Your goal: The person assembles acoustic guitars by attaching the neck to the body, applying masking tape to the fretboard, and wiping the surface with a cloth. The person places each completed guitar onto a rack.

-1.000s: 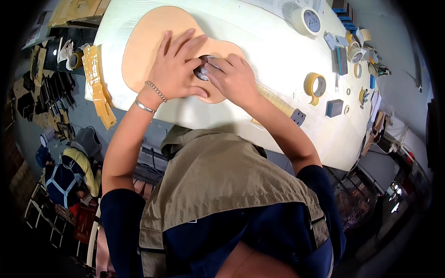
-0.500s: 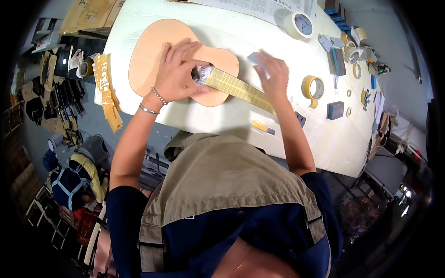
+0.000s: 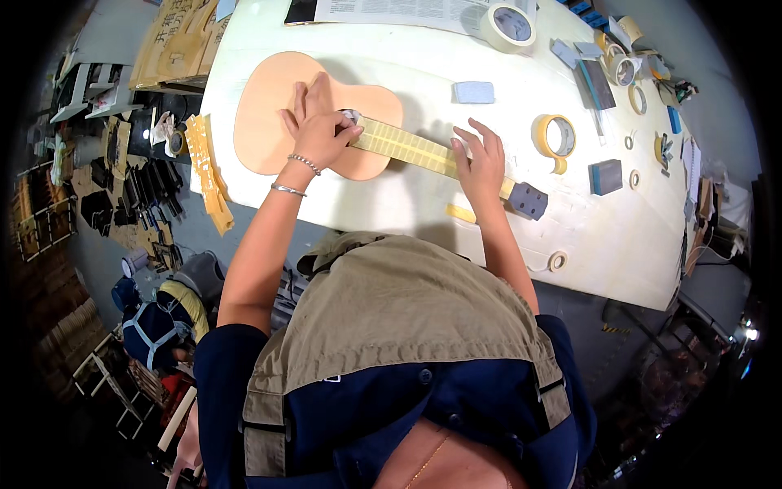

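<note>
A small unpainted guitar body lies on the pale table with its neck toward the right. Yellow tape strips cover its fretboard, and its dark headstock shows past my right wrist. My left hand rests over the body by the sound hole; thumb and forefinger meet in a pinch at the fretboard's end, the other fingers spread. What the pinch holds cannot be made out. My right hand is open over the neck, fingers apart. Beyond it lies a light blue rectangular pad, touched by neither hand.
Tape rolls, yellow and white, stand on the right and far side. A grey-blue block and a small tape ring sit at right. Newspaper covers the far edge; brown tape strips hang off the left edge.
My right hand has let go of the light blue pad, which now lies on the table, and has come down to the neck. My left thumb and forefinger have closed together at the sound hole.
</note>
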`<action>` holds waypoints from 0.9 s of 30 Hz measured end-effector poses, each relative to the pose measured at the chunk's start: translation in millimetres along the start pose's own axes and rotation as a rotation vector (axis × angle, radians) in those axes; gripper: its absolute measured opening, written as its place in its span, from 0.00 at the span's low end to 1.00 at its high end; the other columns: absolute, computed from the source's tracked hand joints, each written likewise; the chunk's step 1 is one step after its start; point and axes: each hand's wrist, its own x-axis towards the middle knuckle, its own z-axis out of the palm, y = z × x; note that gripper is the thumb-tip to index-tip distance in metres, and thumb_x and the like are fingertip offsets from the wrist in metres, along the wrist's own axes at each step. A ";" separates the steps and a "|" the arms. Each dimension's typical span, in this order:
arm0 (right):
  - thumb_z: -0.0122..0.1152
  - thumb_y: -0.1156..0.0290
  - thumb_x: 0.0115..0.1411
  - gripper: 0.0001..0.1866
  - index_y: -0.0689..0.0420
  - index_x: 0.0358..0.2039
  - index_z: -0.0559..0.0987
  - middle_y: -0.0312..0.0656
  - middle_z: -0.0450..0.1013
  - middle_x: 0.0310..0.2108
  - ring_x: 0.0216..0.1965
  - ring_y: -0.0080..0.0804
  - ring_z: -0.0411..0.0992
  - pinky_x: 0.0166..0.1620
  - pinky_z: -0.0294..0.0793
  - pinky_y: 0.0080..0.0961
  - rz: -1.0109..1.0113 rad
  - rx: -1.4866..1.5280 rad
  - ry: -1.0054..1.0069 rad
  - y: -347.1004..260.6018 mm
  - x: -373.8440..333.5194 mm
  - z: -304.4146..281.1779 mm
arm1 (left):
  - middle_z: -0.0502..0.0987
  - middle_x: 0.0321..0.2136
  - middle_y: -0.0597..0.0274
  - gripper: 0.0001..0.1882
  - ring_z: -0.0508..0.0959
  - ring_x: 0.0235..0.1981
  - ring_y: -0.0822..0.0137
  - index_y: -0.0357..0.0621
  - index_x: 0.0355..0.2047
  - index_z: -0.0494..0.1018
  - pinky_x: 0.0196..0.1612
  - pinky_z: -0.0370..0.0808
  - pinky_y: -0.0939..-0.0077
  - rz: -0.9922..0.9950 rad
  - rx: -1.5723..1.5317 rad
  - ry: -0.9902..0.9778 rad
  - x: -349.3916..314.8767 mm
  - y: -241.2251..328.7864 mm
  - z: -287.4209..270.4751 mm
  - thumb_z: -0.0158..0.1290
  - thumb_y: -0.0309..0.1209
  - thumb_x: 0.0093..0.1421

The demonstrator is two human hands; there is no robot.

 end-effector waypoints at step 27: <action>0.55 0.69 0.59 0.08 0.57 0.33 0.80 0.41 0.75 0.37 0.39 0.38 0.71 0.42 0.71 0.31 -0.061 -0.157 -0.017 2.2 -1.1 6.5 | 0.77 0.16 0.60 0.26 0.77 0.18 0.70 0.34 0.17 0.76 0.27 0.74 0.75 -0.929 -0.061 -0.253 -86.7 -295.9 -108.4 0.62 0.50 0.46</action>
